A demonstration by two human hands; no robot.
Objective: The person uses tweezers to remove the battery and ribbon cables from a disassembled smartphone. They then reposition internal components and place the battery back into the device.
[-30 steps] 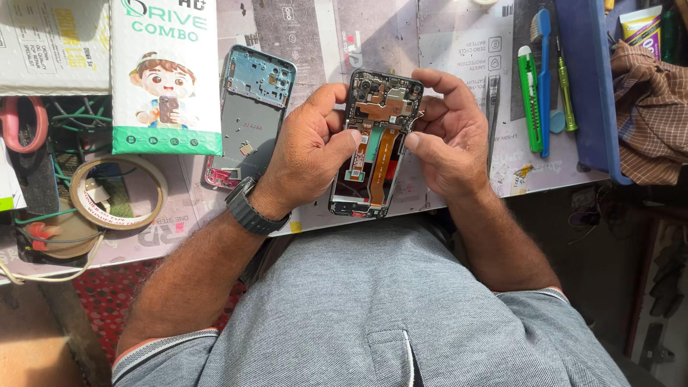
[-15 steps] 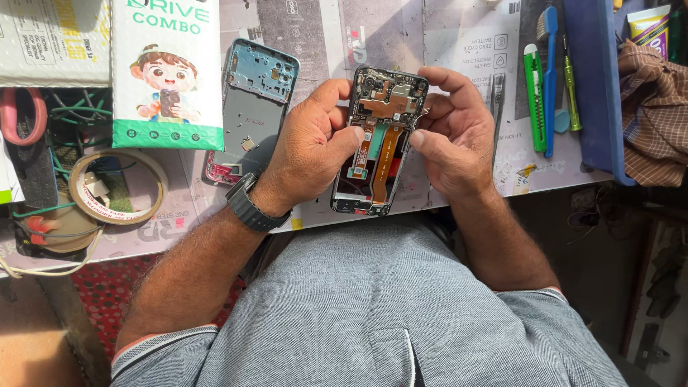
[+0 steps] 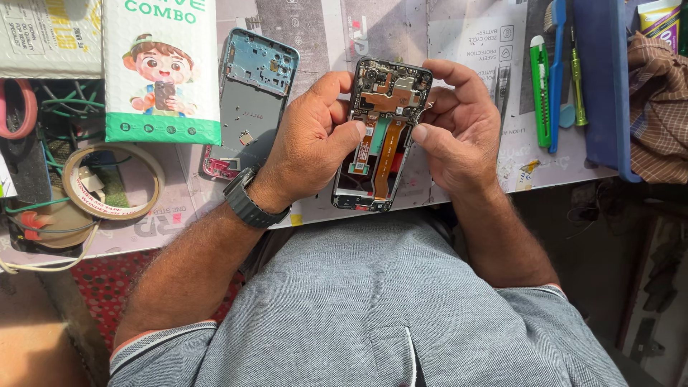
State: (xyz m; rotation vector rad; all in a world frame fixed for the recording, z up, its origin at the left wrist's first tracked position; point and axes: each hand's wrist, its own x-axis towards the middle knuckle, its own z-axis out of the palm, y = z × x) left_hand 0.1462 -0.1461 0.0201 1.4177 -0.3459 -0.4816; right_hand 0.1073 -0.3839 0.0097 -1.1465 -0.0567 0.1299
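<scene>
Phone (image 3: 383, 136), back cover off, circuit board and orange flex cable exposed, sits upright at frame centre above the table edge, held between both hands. Going big to small from there: work mat (image 3: 459, 43) covers the table, printed with grey panels. At 10 o'clock from the phone, white-and-green padded pouch (image 3: 161, 68) with a cartoon figure. At 9 o'clock, just beside the left knuckles, removed grey back frame (image 3: 251, 93) lies flat. At 3 o'clock, well apart, blue tray (image 3: 602, 79) edge and checked cloth (image 3: 659, 107). Left hand (image 3: 308, 147) wraps the phone's left side, thumb pressing on the inner parts near mid-board; black wristwatch (image 3: 251, 204) on that wrist. Right hand (image 3: 459, 132) closes around the right side and top corner, thumb tip on the flex cable area; possibly pinching something small there, too blurred to tell. At 8 o'clock, tape roll (image 3: 111, 183). At 2 o'clock, green cutter (image 3: 539, 89), blue-handled brush (image 3: 557, 72), and green screwdriver (image 3: 577, 82) lie side by side.
</scene>
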